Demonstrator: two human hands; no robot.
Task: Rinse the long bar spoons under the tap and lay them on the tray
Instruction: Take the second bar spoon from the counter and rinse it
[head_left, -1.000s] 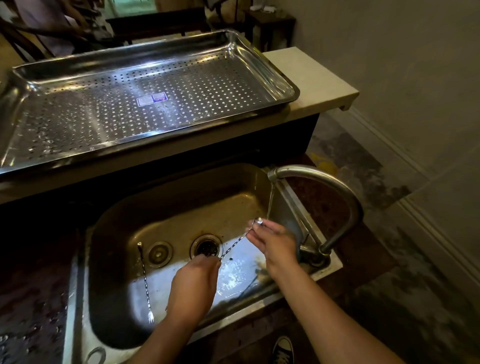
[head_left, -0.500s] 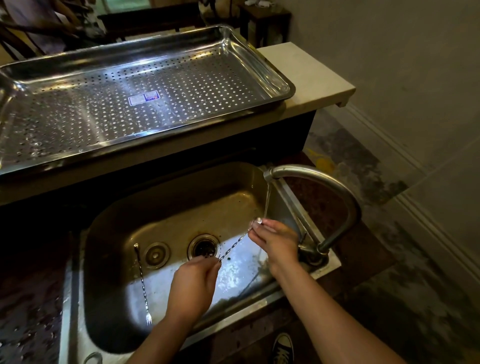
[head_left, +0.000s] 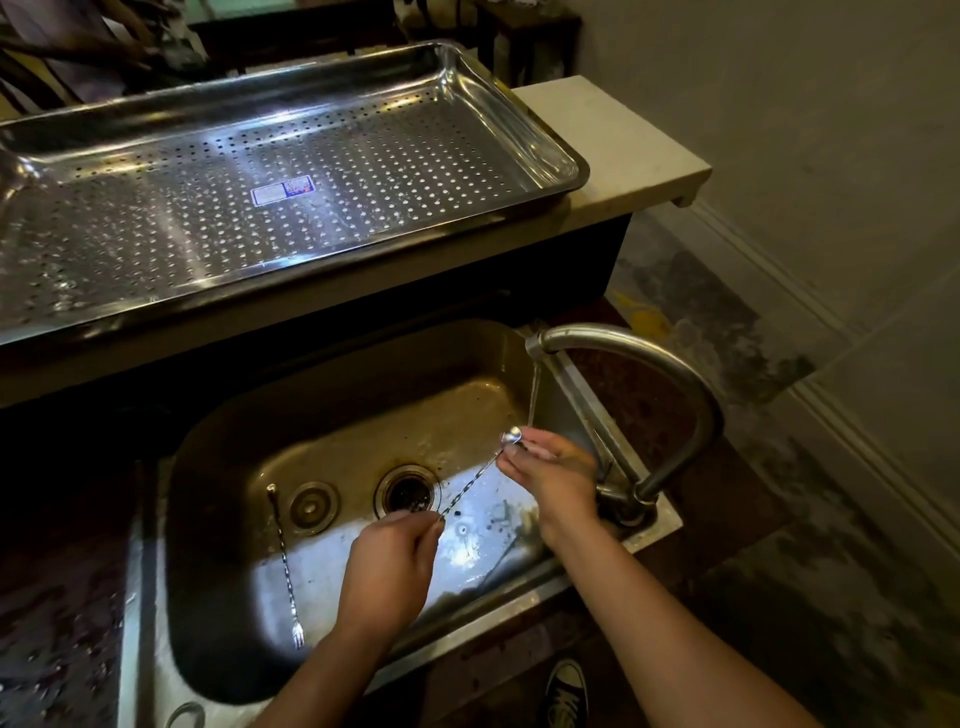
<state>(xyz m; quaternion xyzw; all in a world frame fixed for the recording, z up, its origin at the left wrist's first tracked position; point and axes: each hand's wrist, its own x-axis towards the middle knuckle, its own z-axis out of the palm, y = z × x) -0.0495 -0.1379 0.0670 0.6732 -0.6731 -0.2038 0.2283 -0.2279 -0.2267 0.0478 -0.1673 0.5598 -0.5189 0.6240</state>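
Observation:
A long twisted bar spoon (head_left: 470, 486) is held slanted over the steel sink (head_left: 218, 467). My left hand (head_left: 387, 571) pinches its lower end. My right hand (head_left: 550, 473) holds its upper end, and the small spoon bowl (head_left: 511, 435) sits right under the thin stream from the curved tap (head_left: 649, 364). A second bar spoon (head_left: 284, 566), with a fork tip, lies on the sink floor to the left. The perforated steel tray (head_left: 540, 135) rests on the ledge behind the sink, with only a sticker on its floor.
The drain (head_left: 408, 491) and a round plug (head_left: 313, 508) sit mid-sink. A pale ledge end (head_left: 623, 150) juts out to the right of the tray. Wet dark counter (head_left: 57, 597) lies on the left. A shoe (head_left: 569, 693) shows below, on the stained floor.
Both hands keep hold of the same spoon under the stream. The right hand's fingers have shifted slightly along the bowl end. The spoon in the sink has not moved.

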